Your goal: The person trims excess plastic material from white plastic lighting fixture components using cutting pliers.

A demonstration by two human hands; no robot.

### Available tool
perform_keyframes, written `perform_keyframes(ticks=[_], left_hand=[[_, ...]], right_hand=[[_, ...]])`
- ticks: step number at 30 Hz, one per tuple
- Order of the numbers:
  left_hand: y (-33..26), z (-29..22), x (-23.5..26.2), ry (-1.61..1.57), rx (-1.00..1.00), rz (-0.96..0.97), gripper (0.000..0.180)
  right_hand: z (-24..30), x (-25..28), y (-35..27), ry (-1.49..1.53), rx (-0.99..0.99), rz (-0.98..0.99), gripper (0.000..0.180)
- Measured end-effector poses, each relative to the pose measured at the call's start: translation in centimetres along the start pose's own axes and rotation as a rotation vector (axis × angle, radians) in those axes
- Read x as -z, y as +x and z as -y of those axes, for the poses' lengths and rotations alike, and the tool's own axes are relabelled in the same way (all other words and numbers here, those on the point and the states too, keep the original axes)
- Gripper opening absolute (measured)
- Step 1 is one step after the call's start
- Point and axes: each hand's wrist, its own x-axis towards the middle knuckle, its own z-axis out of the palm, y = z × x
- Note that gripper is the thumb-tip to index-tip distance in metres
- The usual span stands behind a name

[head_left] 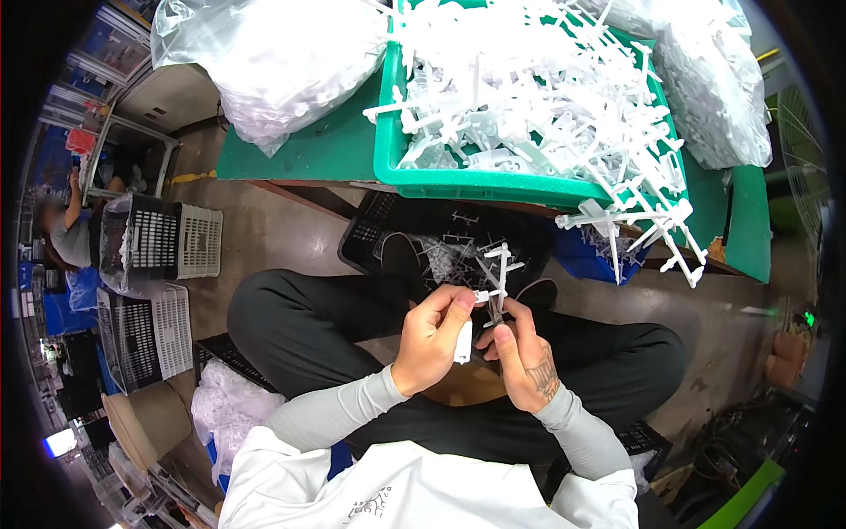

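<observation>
Between thumb and fingers, my left hand (434, 342) pinches a white moulded plastic piece (463, 342). A thin white plastic sprue (502, 271) with short side arms stands up from between my hands, close to the left fingertips. My right hand (527, 360) is closed around small metal nippers (496, 312), whose dark jaws reach up to the base of the sprue. The right palm and fingers hide most of the tool's handles. Both hands are above my lap, just in front of the table edge.
A green tray (384, 132) heaped with white sprues stands on the green table (264, 161), some hanging over its front. Filled plastic bags (282, 75) flank it. Underneath are a black crate (357, 234) and blue bin (582, 251). Crates (198, 238) and another person (70, 234) are at left.
</observation>
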Motion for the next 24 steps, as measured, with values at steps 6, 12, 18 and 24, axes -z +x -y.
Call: perform_keyframes(ticks=[6, 12, 18, 24], left_hand=[[-0.2, -0.2, -0.2, -0.053, 0.061, 0.029, 0.025], [0.2, 0.5, 0.2, -0.013, 0.037, 0.022, 0.026], [1.3, -2.7, 1.4, 0.101, -0.121, -0.114, 0.023], [9.0, -23.4, 6.8, 0.525, -1.137, -0.649, 0.018]], right_hand=[[0.4, 0.3, 0.2, -0.053, -0.034, 0.002, 0.038], [0.0, 0.0, 0.5, -0.172, -0.013, -0.01, 0.034], [0.3, 0.0, 1.3, 0.002, -0.276, 0.011, 0.063], [-0.9, -0.3, 0.9, -0.029, -0.156, 0.008, 0.073]])
